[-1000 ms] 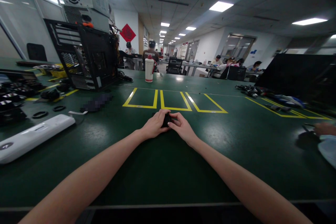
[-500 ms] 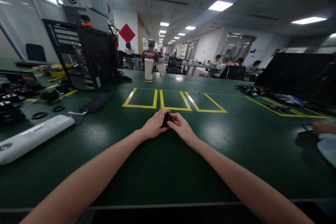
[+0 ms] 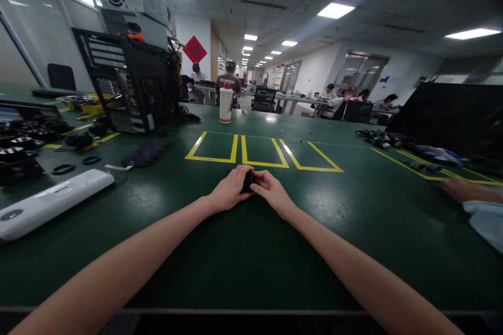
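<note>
1. We are holding one black part (image 3: 247, 182) between our left hand (image 3: 231, 189) and right hand (image 3: 274, 194), well inside the near edge of the tabletop (image 3: 251, 261).
2. We are facing three yellow tape outlines (image 3: 265, 164) just beyond it.

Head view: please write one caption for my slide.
Left hand holds a small black object that the right hand touches, near three yellow tape outlines on a green table.

"What is counted toward the left edge of the counter (image 3: 251, 251)?"
"Two black rings (image 3: 63, 165) are seen, and one white device (image 3: 58, 201)."
"And from the middle toward the far edge?"
"One black object (image 3: 247, 182), three yellow tape outlines (image 3: 265, 164) and one white cup (image 3: 225, 105) are found."
</note>
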Demonstrator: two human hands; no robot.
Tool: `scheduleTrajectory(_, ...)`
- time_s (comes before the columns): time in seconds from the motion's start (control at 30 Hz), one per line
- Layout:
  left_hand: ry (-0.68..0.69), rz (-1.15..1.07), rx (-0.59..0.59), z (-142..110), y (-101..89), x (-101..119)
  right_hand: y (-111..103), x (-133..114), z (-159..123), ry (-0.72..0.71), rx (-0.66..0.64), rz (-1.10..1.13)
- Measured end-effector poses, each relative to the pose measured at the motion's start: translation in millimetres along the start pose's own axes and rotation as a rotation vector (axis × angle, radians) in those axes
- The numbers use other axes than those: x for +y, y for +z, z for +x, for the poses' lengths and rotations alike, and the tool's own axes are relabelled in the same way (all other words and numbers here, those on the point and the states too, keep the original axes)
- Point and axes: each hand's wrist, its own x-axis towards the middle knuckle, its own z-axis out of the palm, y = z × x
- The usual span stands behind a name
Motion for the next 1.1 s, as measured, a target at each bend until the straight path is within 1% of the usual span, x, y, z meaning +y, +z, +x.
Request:
scheduleTrajectory(0.07,0.001,0.004,0.008,-1.8,-1.0,-1.4,3.6,-3.6,-0.5,0.004,-0.011,0.025)
scheduleTrajectory(0.13,0.006,0.003,0.015,-2.8,-1.7,-2.3,6.0,-4.5,1.1,0.003,0.013,0.007)
scheduleTrajectory(0.3,0.006,-0.012,0.017,-2.1,-1.5,-3.4,4.4,2.6,7.6,0.004,0.081,-0.047)
scheduleTrajectory(0.43,-0.007,-0.011,0.004,-1.5,-2.6,-3.0,1.9,5.1,7.1,0.027,0.055,-0.058)
scheduleTrajectory(0.6,-0.026,-0.028,-0.017,-1.3,-5.3,-1.8,3.8,0.5,3.0,-0.008,0.007,0.017)
scheduleTrajectory(0.73,-0.045,-0.026,-0.034,0.0,-6.3,-1.2,4.6,-1.6,4.5,-0.004,0.048,-0.008)
scheduleTrajectory(0.83,-0.057,-0.025,-0.05,1.2,-6.8,-0.7,3.6,-1.4,6.5,0.055,0.087,-0.047)
scheduleTrajectory(0.93,-0.063,-0.028,-0.057,1.7,-7.6,-0.7,2.9,-1.8,6.7,0.11,0.068,-0.051)
scheduleTrajectory(1.1,-0.079,-0.036,-0.073,2.3,-8.7,-1.7,4.8,-3.6,4.7,0.052,0.029,0.037)
